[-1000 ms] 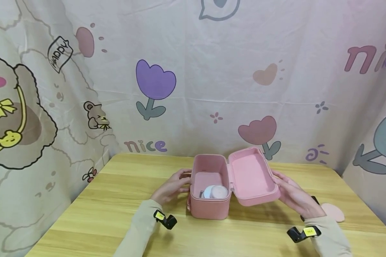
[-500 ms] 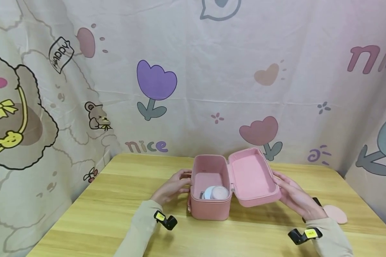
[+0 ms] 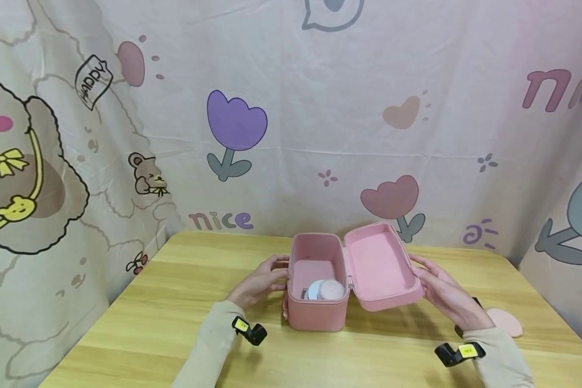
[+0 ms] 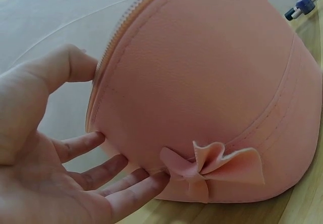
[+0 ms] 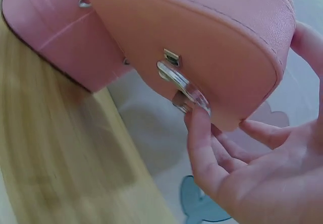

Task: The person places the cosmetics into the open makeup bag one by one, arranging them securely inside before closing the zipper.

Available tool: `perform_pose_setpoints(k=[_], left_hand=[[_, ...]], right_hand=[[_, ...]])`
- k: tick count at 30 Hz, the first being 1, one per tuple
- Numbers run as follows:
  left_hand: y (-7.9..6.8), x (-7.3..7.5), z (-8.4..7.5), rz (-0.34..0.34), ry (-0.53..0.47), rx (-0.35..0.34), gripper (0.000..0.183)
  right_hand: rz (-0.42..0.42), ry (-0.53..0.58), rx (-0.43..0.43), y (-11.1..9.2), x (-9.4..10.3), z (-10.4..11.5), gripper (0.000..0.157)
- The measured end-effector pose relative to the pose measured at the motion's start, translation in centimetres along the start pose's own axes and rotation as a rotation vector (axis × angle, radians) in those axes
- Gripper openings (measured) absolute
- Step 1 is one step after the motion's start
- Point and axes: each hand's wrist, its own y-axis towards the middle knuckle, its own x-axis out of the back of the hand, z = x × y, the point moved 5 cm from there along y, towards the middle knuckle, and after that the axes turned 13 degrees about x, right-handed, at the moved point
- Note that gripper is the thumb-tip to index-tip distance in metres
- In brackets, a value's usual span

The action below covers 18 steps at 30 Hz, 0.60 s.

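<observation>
A pink zippered vanity case [image 3: 317,317] stands on the wooden table with its lid [image 3: 379,264] swung out to the right. Inside, near the front wall, lie a round white jar [image 3: 331,290] and a pale disc partly behind it. My left hand [image 3: 262,283] touches the case's left side; in the left wrist view its fingertips rest beside a pink bow [image 4: 229,168] and the thumb meets the zipper edge. With my right hand [image 3: 443,296] I grip the lid's outer edge. The right wrist view shows some of its fingers at the lid's metal handle [image 5: 184,85].
To the right, a pale pink oval piece [image 3: 506,322] lies on the table [image 3: 140,323], with a dark object partly hidden behind my right wrist. A printed curtain [image 3: 296,108] hangs behind the table. In the left wrist view a dark blue slim item [image 4: 305,4] shows at top right.
</observation>
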Motion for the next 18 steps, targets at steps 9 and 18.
perform_pose_setpoints(k=[9, 18], left_hand=[[0.1, 0.2, -0.3, 0.001, 0.034, -0.025, 0.055], [0.2, 0.1, 0.0, 0.034, 0.0, -0.004, 0.058]], right_hand=[[-0.124, -0.705, 0.16, -0.5, 0.8, 5.1, 0.058], [-0.314, -0.706, 0.42, -3.2, 3.2, 9.8, 0.047]])
